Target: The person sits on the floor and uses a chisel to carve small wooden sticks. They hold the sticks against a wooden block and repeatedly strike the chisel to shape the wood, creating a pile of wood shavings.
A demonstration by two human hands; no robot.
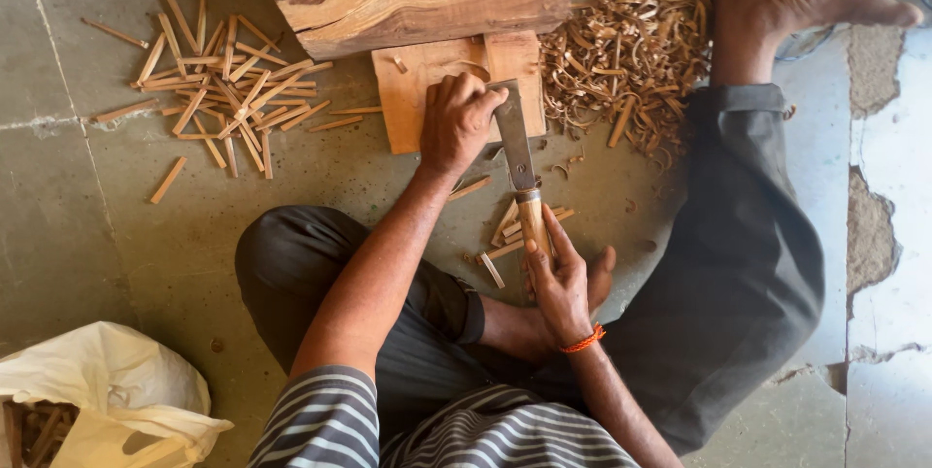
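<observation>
The left hand presses fisted on the flat pale wooden board – grip contents hidden – while beside it the right hand clasps the wooden-handled broad steel blade.

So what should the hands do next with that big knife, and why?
Probably press the blade down through the small piece pinned under the left hand on the flat wooden board. The right hand grips the knife's wooden handle, and the blade sits right beside the left hand's fingers. Split sticks lie piled to the left, so another cut seems likely.
</observation>
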